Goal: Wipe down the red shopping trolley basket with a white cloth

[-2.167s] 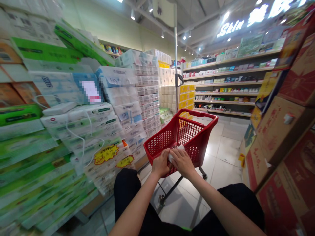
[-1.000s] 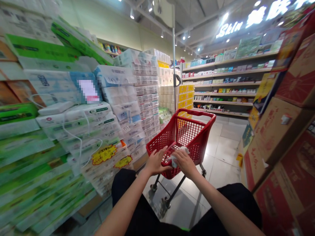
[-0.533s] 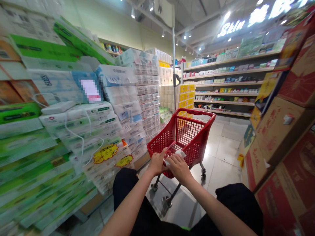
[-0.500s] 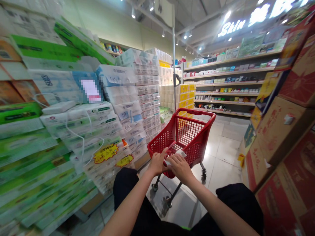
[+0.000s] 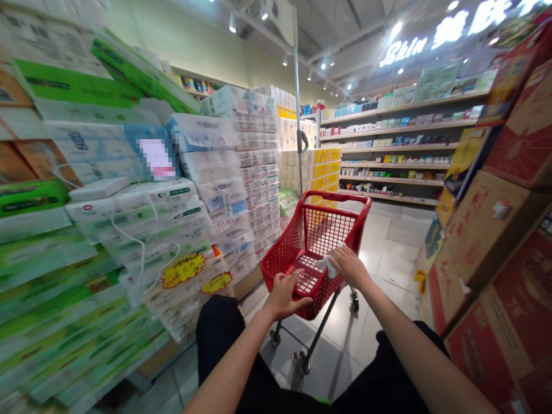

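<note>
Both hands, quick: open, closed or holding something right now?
Left hand: open, at the near end of the red cart; whether it touches can't be told.
Right hand: closed on a crumpled white cloth or tissue.

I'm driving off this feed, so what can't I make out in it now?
All in the head view:
- White wad: partly hidden by the right hand; paper or cloth, I can't tell.
- Red cart: part of its near rim is hidden by the left hand.
- Bright screen: pixelated.
- Lit sign: cut off by the top edge.
- Shelf goods: labels too small.
</note>
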A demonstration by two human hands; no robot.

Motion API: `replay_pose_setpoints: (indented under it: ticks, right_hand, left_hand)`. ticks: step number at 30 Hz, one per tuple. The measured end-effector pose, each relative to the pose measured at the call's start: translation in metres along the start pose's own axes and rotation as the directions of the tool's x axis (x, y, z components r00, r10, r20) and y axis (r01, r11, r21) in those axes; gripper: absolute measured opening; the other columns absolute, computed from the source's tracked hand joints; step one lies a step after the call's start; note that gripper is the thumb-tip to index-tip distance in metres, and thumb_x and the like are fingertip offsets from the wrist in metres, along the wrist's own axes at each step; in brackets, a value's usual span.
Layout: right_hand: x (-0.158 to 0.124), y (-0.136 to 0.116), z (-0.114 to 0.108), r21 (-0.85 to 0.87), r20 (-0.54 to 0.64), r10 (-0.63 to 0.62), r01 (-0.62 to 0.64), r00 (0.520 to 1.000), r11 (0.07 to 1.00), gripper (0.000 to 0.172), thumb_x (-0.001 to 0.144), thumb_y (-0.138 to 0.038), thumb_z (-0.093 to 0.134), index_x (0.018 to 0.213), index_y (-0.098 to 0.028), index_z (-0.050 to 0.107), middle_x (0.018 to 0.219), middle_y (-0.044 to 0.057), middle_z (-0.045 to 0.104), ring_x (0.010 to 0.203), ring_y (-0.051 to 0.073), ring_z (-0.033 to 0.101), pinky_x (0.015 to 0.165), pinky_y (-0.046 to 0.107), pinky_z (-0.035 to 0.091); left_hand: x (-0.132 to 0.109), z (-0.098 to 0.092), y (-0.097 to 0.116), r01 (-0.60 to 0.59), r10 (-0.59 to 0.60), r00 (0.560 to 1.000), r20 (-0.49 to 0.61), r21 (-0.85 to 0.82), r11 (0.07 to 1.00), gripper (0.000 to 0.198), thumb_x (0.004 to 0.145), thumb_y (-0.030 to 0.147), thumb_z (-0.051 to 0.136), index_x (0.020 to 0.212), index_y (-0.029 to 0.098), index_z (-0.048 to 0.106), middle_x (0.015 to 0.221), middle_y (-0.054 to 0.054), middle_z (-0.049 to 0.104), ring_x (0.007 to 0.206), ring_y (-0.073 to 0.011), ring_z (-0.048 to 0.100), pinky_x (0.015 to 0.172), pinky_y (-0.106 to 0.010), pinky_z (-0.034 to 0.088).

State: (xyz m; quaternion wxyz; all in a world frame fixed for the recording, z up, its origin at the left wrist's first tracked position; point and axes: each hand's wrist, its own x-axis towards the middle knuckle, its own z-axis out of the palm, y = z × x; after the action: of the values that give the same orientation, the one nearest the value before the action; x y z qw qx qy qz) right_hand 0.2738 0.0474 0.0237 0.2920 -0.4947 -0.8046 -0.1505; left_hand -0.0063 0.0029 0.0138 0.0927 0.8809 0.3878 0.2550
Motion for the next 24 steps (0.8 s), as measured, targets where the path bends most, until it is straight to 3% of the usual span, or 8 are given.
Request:
replay_pose_setpoints:
  ticks: [4, 7, 9, 12, 15, 20, 24]
  right_hand:
    - [0.004, -0.025, 0.009, -0.030, -0.025, 0.066, -0.067, 0.998, 0.997, 0.032, 0.099, -0.040, 0.031, 0.099, -0.023, 0.058, 0.098, 0.005, 0.061, 0.101, 0.021, 0.052, 0.096, 0.038, 0.037]
    - [0.003, -0.052, 0.011, -0.062, -0.037, 0.071, -0.073, 0.997, 0.995, 0.033, 0.097, -0.046, 0.035, 0.105, -0.023, 0.057, 0.102, 0.007, 0.060, 0.104, 0.023, 0.049, 0.098, 0.040, 0.034]
    - [0.002, -0.068, 0.010, -0.080, -0.039, 0.043, -0.046, 0.998, 0.996, 0.039, 0.094, -0.051, 0.041, 0.115, -0.022, 0.055, 0.108, 0.008, 0.059, 0.108, 0.024, 0.047, 0.100, 0.042, 0.031]
    - [0.000, -0.086, 0.008, -0.101, -0.030, -0.016, 0.013, 0.999, 0.995, 0.045, 0.092, -0.052, 0.046, 0.126, -0.023, 0.050, 0.113, 0.009, 0.059, 0.110, 0.025, 0.046, 0.102, 0.044, 0.027]
    - [0.003, -0.092, 0.006, -0.107, 0.010, -0.076, 0.077, 0.997, 0.991, 0.038, 0.092, -0.050, 0.046, 0.119, -0.024, 0.055, 0.105, 0.008, 0.061, 0.102, 0.024, 0.049, 0.099, 0.042, 0.029]
    - [0.009, -0.071, 0.000, -0.093, 0.067, -0.160, 0.166, 0.985, 0.982, 0.037, 0.091, -0.053, 0.047, 0.113, -0.026, 0.058, 0.102, 0.005, 0.063, 0.096, 0.021, 0.052, 0.091, 0.036, 0.033]
    - [0.006, -0.018, -0.023, -0.160, 0.022, -0.122, 0.124, 0.992, 0.979, 0.032, 0.092, -0.047, 0.050, 0.114, -0.026, 0.059, 0.109, 0.005, 0.064, 0.103, 0.022, 0.052, 0.097, 0.038, 0.032]
  left_hand:
    - [0.003, -0.016, -0.012, 0.071, -0.074, 0.996, 0.051, 0.057, 0.996, 0.052, 0.092, 0.058, 0.037, 0.133, 0.026, 0.046, 0.114, -0.006, 0.064, 0.105, -0.0223, 0.057, 0.103, -0.043, 0.025]
    - [0.009, -0.030, -0.013, 0.148, -0.167, 0.978, 0.125, 0.145, 0.978, 0.049, 0.093, 0.061, 0.030, 0.118, 0.029, 0.057, 0.111, -0.003, 0.066, 0.106, -0.0237, 0.058, 0.107, -0.050, 0.021]
    - [0.014, -0.033, -0.005, 0.146, -0.170, 0.978, 0.123, 0.186, 0.972, 0.051, 0.090, 0.066, 0.033, 0.117, 0.029, 0.056, 0.115, -0.004, 0.065, 0.108, -0.0251, 0.058, 0.107, -0.052, 0.022]
    - [0.021, -0.025, 0.014, 0.136, -0.167, 0.979, 0.115, 0.242, 0.961, 0.057, 0.085, 0.068, 0.043, 0.120, 0.023, 0.051, 0.110, -0.008, 0.066, 0.103, -0.0266, 0.061, 0.098, -0.044, 0.038]
    - [0.019, -0.013, 0.024, 0.221, -0.265, 0.959, 0.102, 0.317, 0.922, 0.053, 0.086, 0.063, 0.046, 0.116, 0.019, 0.049, 0.098, -0.009, 0.067, 0.090, -0.0272, 0.065, 0.079, -0.036, 0.048]
    - [0.005, -0.016, 0.009, 0.147, -0.179, 0.981, 0.073, 0.316, 0.937, 0.044, 0.091, 0.059, 0.042, 0.118, 0.025, 0.047, 0.102, -0.006, 0.066, 0.094, -0.0235, 0.065, 0.076, -0.030, 0.047]
    - [0.003, -0.024, -0.002, 0.129, -0.158, 0.985, 0.070, 0.314, 0.941, 0.039, 0.094, 0.056, 0.036, 0.113, 0.025, 0.049, 0.100, -0.004, 0.067, 0.090, -0.0217, 0.065, 0.072, -0.028, 0.047]
